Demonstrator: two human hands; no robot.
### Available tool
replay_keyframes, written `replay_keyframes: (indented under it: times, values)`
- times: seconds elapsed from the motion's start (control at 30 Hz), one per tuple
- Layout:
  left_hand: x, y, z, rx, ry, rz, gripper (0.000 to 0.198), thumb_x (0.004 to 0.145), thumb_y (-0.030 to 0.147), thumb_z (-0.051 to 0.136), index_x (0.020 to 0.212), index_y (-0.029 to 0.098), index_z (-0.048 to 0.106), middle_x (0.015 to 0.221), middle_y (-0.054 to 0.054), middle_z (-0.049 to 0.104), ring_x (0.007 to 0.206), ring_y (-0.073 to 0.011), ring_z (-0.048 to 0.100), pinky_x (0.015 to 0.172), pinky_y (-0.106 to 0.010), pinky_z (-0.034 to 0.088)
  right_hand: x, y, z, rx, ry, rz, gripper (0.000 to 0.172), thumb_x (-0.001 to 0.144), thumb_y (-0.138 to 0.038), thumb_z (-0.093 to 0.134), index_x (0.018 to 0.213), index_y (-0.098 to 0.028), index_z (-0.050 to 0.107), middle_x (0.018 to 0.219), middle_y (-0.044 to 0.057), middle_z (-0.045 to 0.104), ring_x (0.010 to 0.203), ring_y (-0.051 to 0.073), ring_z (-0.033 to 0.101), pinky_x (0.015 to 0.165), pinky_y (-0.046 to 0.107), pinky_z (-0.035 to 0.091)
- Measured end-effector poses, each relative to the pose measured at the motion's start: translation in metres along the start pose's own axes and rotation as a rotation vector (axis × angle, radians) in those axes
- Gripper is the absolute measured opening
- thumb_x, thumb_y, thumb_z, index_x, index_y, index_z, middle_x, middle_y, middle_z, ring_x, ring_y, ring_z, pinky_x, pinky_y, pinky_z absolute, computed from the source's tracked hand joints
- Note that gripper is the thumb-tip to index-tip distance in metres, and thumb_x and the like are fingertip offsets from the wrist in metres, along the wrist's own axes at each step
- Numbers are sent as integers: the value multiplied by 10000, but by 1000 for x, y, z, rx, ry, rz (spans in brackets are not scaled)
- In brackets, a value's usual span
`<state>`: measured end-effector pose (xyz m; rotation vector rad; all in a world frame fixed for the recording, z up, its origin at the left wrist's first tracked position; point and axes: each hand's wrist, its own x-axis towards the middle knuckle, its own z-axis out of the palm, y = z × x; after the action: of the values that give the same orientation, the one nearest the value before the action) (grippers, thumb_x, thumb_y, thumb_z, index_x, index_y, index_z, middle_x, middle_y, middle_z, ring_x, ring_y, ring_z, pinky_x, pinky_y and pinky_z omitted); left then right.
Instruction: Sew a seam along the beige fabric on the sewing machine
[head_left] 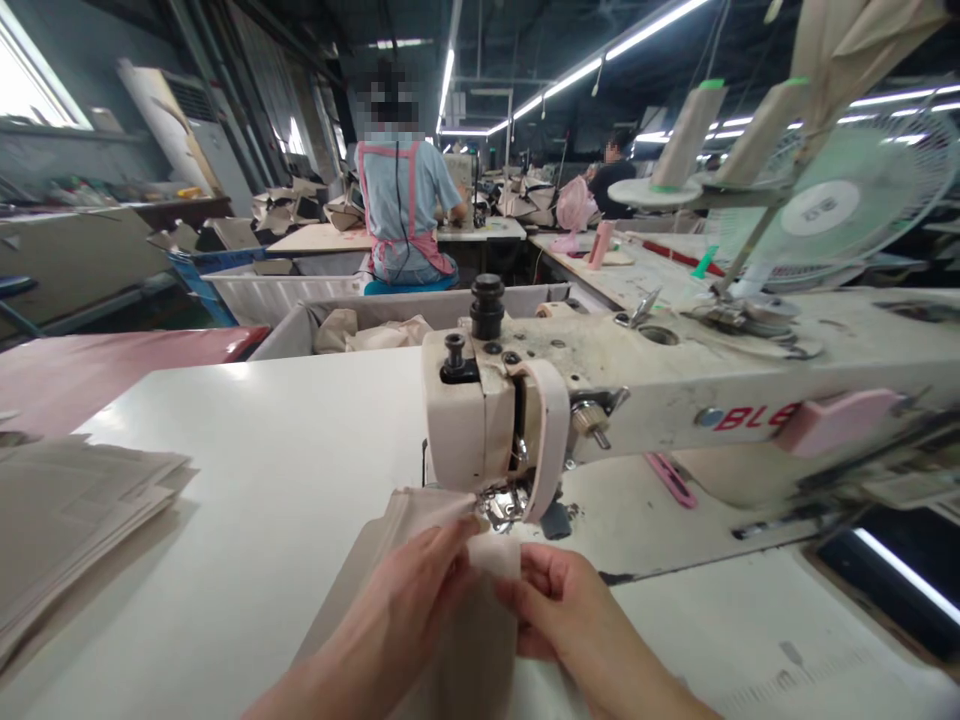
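Note:
A piece of beige fabric point(476, 640) lies in front of the sewing machine point(480, 420), with its far edge close to the metal presser foot point(504, 505). My left hand point(424, 580) is closed on the fabric's folded upper edge, just short of the foot. On the right side of the same fold, my right hand point(559, 600) pinches the cloth between thumb and fingers. Parts of the fingertips are hidden by the fabric. The needle cannot be made out.
At the left lies a stack of beige fabric pieces point(82, 520) on the white table point(247, 450). Pink thread snips point(671, 480) rest under the machine arm, and a phone point(892, 580) lies at right. Beyond the machine, a person point(405, 200) sits beside a fabric-filled bin point(285, 330).

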<state>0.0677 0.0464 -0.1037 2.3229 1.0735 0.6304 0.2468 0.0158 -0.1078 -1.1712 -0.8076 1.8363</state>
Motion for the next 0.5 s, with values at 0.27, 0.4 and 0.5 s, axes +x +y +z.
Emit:
replay_keyframes:
  times: [0.27, 0.4, 0.5]
  values:
    - [39, 4, -10, -146, -168, -202, 133, 841, 152, 501, 718, 190, 531, 631, 41, 548, 580, -113, 489, 539, -185, 346, 3, 2, 0, -115, 44, -36, 389, 679, -505, 771, 802, -162, 633, 588, -64, 579, 553, 109, 569, 577, 235, 479]
    - [38, 0, -10, -173, -154, -234, 89, 813, 161, 510, 734, 183, 545, 680, 25, 577, 637, -123, 532, 579, -188, 377, 4, 11, -1, -168, 52, -60, 415, 714, -385, 717, 1052, -162, 628, 690, -10, 667, 591, 146, 618, 551, 232, 459]
    - [39, 1, -9, -170, -106, -378, 116, 788, 160, 511, 674, 183, 518, 632, 21, 575, 589, -124, 551, 537, -182, 389, 1, 40, -2, -289, 105, -109, 785, 626, -211, 716, 1363, -218, 443, 632, -54, 646, 430, 82, 454, 435, 179, 279]
